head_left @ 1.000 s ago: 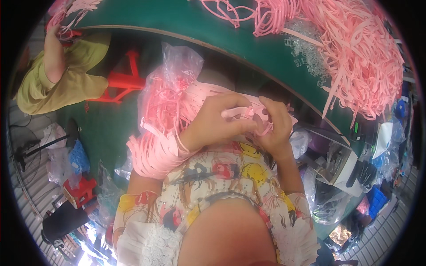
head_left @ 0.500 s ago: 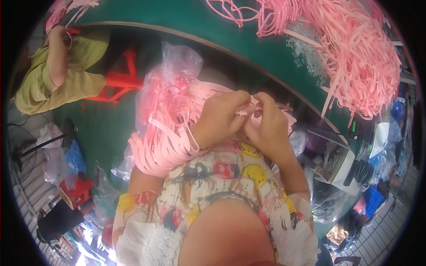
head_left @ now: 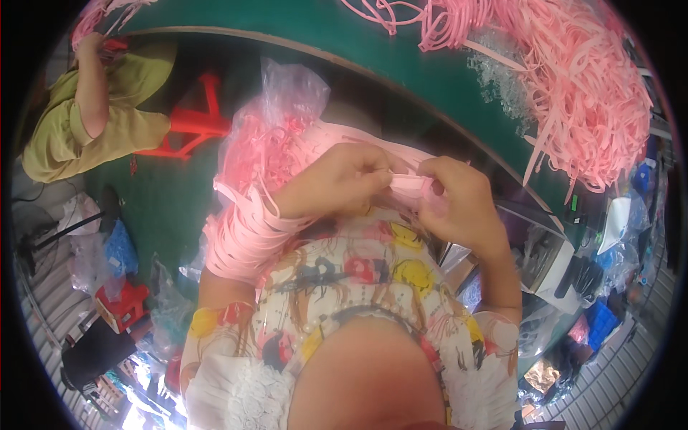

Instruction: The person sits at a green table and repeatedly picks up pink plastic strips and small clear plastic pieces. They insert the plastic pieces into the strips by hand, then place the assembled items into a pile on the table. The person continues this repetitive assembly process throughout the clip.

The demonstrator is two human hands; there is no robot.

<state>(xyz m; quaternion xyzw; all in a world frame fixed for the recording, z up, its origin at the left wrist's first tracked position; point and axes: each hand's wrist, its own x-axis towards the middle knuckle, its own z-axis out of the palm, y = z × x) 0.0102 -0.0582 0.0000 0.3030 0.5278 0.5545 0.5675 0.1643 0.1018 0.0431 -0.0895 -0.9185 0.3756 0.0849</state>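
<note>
A pale pink strap [head_left: 408,183] is stretched between my two hands in front of my chest. My left hand [head_left: 342,179] pinches one end of it with thumb and fingertips. The other part lies in my right hand [head_left: 462,204], its fingers curled round it. Many pink strap loops [head_left: 240,240] hang around my left wrist and forearm. Just beyond my hands, more pink straps [head_left: 333,136] lie across my lap, beside a clear plastic bag [head_left: 294,89] with darker pink straps near it.
On the green table [head_left: 301,18] ahead, a big heap of pink straps [head_left: 588,93] lies at the right, with small clear plastic pieces [head_left: 498,68] beside it. A co-worker in a yellow-green top [head_left: 93,132] is at the far left, near a red stool [head_left: 193,125]. Plastic bags [head_left: 548,322] lie at right.
My hands have moved apart, the right one shifting rightward. The strap that was bunched between my fingers now shows as a flat, taut length.
</note>
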